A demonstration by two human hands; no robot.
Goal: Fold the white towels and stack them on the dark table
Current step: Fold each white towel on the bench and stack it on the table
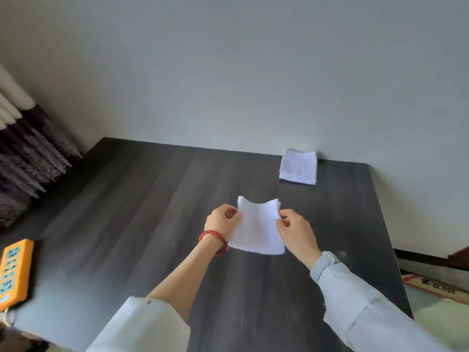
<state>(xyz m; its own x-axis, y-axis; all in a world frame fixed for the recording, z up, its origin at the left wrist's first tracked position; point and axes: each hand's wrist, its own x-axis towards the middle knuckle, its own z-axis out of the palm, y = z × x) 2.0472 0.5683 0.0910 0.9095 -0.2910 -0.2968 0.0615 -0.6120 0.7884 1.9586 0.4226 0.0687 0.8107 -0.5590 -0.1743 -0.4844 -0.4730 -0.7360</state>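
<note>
Far left, an orange power strip [15,270] lies at the edge of the dark table [142,224]. Moving in, the left hand [222,221], red bead bracelet [213,237] at the wrist, pinches the left edge of a folded white towel [257,229] at mid-table. The right hand [295,228] pinches its right edge. Far right, near the wall, the folded stack [298,166] rests, well apart.
</note>
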